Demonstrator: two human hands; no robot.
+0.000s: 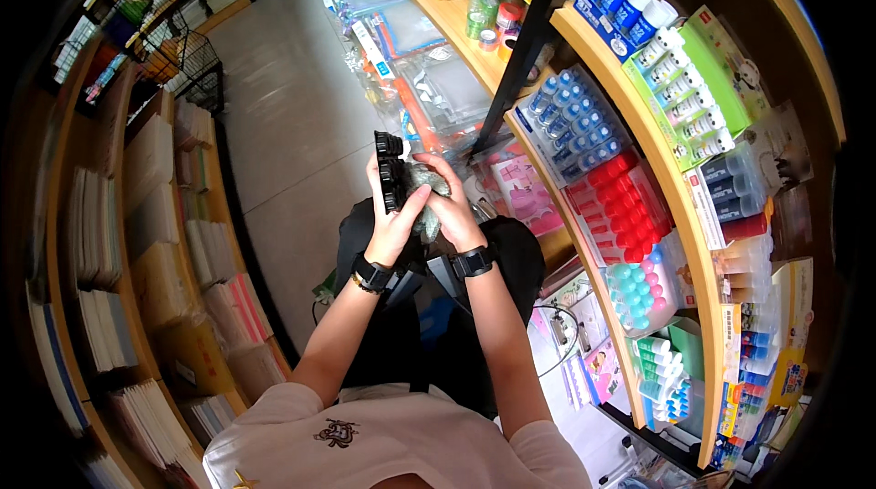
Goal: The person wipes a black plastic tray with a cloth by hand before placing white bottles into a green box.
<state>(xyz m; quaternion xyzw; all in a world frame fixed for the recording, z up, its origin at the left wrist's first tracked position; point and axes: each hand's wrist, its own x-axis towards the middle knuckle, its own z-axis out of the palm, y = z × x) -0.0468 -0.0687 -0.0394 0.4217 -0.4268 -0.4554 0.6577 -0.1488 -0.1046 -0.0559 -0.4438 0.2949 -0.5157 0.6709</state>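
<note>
In front of my knees, both hands are held close together. My left hand (395, 232) is closed around a stack of black ridged plastic pieces (391, 171), whose exact kind I cannot make out. My right hand (453, 213) grips a crumpled, grey-green, shiny bundle (425, 181) that looks like plastic wrapping. The bundle lies between the two hands, right beside the black pieces, and my fingers cover part of it. What is inside the bundle, if anything, is hidden. Each wrist wears a black strap.
Curved wooden shelves on the right hold blue-capped bottles (577, 119), red-capped glue bottles (620, 206) and other tubes. A black post (529, 51) stands ahead. Plastic-wrapped packets (438, 88) lie beyond my hands. Shelves of paper goods (100, 224) line the left, across a grey floor (283, 115).
</note>
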